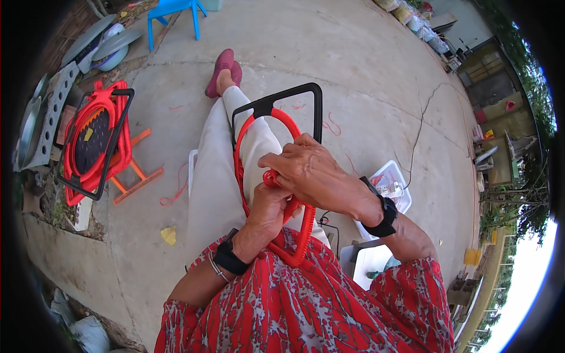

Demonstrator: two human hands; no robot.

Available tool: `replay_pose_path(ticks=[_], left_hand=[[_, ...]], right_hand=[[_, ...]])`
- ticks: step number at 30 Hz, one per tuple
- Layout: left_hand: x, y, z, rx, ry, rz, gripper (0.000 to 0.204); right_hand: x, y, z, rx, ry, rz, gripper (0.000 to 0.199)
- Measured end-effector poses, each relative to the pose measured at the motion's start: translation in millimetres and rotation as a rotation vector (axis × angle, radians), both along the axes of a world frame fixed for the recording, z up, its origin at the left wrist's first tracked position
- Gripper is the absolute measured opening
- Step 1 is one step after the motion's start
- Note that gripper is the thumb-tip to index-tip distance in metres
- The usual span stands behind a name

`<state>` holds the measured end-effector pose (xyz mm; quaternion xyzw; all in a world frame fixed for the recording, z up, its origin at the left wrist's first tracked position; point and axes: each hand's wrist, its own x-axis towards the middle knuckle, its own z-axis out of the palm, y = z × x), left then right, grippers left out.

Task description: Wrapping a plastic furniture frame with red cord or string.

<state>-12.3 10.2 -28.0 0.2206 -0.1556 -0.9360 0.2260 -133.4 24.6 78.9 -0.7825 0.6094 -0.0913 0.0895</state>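
Note:
On my lap stands a red plastic cable reel [297,244] inside a black metal frame [318,109]. My left hand [268,209] grips the reel's hub from below. My right hand [312,173] lies over the top of it, fingers closed around a small red part at the hub. Both wrists wear black bands. My legs in light trousers stretch out ahead, ending in dark red shoes [222,69].
A stack of red reels in black frames [94,141] leans on an orange stand [138,176] at left. A white tray of small parts [391,188] sits at right, a white box [368,262] beside my right knee. A blue chair [170,15] stands far ahead.

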Motion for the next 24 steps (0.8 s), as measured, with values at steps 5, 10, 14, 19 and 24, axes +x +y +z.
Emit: replay_pose_path(ticks=[5,10,14,19,24], left_hand=[[-2,0,11,-0.001,-0.076,-0.029,0.018],[-3,0,13,-0.026,-0.037,-0.026,0.026],[-3,1,17,-0.008,-0.051,-0.036,0.024],[3,-2,8,-0.042,-0.055,0.004,0.021],[0,0,3,-0.051,-0.055,-0.006,0.022]], right_hand=[[-2,-2,-18,-0.248,-0.022,-0.075,0.021],[0,6,-19,-0.444,-0.373,-0.319,0.017],[-3,2,-6,-0.44,-0.204,-0.307,0.018],[-9,-8,0,-0.048,-0.008,-0.034,0.022],[-10,-13,3,0.001,0.037,0.105,0.021]])
